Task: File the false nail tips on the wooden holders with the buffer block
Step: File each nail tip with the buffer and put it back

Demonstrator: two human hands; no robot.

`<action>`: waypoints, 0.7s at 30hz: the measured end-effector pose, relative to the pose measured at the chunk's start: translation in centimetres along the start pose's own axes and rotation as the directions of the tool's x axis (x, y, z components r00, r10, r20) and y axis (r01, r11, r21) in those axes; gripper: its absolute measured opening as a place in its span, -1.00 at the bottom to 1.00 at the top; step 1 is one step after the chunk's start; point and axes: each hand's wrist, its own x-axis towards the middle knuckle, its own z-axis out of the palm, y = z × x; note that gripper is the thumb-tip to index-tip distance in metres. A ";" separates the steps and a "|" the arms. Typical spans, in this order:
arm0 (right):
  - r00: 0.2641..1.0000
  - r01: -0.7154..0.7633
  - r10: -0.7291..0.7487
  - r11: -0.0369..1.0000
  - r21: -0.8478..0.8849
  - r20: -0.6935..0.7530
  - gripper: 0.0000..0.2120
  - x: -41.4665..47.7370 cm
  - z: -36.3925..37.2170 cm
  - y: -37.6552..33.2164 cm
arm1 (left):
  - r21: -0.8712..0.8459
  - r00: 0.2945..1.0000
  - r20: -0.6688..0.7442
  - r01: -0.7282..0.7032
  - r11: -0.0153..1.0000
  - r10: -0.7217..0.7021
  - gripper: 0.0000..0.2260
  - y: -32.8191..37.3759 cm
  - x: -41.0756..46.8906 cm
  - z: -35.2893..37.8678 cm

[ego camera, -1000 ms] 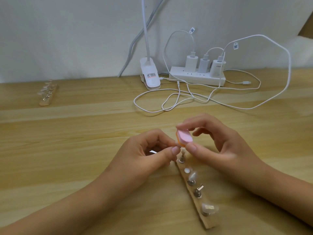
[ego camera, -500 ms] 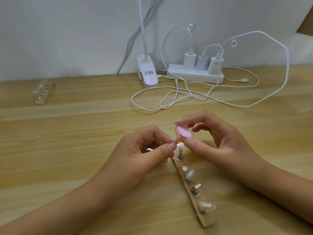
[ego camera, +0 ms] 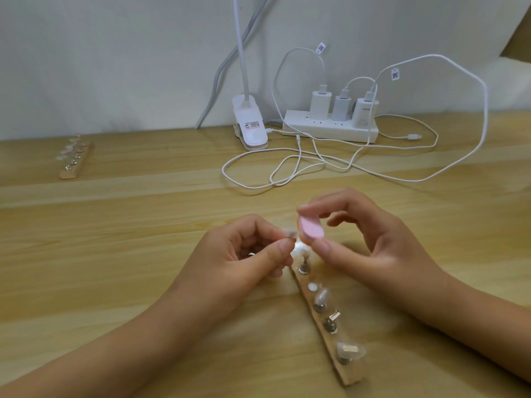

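Left fingers [ego camera: 283,249] pinch a nail tip [ego camera: 290,233], right fingers [ego camera: 321,248] the buffer block [ego camera: 311,229], power strip [ego camera: 330,130] and cables [ego camera: 485,110] behind.

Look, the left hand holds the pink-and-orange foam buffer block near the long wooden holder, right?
No. The head view shows the right hand holding the pink-and-orange foam buffer block near the long wooden holder; the left hand pinches a small clear nail tip.
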 end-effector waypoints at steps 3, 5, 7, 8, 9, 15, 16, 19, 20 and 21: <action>0.998 0.066 -0.066 0.998 -0.017 0.015 -0.72 -0.2 0.2 0.0 | -0.012 1.000 -0.019 -0.006 1.000 0.006 -0.91 0.1 0.0 0.0; 0.999 0.009 -0.009 1.000 0.006 -0.031 -0.71 0.1 0.0 0.3 | -0.032 0.999 -0.035 0.002 0.999 -0.003 -0.90 0.1 0.0 0.0; 0.994 -0.067 0.072 0.995 0.071 -0.081 -0.71 0.3 -0.3 0.5 | -0.055 0.999 -0.039 0.013 0.998 -0.015 -0.97 0.2 0.1 0.0; 0.994 -0.066 0.074 0.993 0.095 -0.081 -0.69 0.3 -0.3 0.4 | -0.059 0.999 -0.037 0.013 0.998 -0.015 -0.96 0.2 0.1 0.1; 0.997 -0.038 0.044 0.994 0.098 -0.065 -0.66 0.1 -0.2 0.2 | -0.063 0.999 -0.032 0.007 0.998 -0.009 -0.94 0.2 0.1 0.1; 1.000 0.012 -0.013 1.000 0.002 0.014 -0.62 0.1 0.1 0.1 | -0.031 1.000 0.002 0.001 1.000 -0.001 -0.92 0.1 0.1 0.1; 1.000 0.009 -0.009 1.000 0.005 0.007 -0.63 0.1 0.1 0.0 | -0.029 1.000 0.003 0.004 1.000 -0.004 -0.92 0.1 0.1 0.1; 0.997 0.073 -0.072 0.997 -0.026 0.040 -0.63 -0.2 0.2 -0.2 | -0.015 1.000 0.017 -0.009 1.000 0.009 -0.98 0.1 0.1 0.2; 0.997 0.075 -0.073 0.996 -0.040 0.039 -0.63 -0.2 0.2 -0.2 | -0.015 1.000 0.016 -0.005 1.000 0.006 -0.96 0.2 0.1 0.2; 0.998 0.063 -0.062 0.997 -0.047 0.024 -0.63 -0.1 0.2 -0.1 | -0.021 1.000 0.011 0.001 1.000 0.000 -0.93 0.2 0.1 0.1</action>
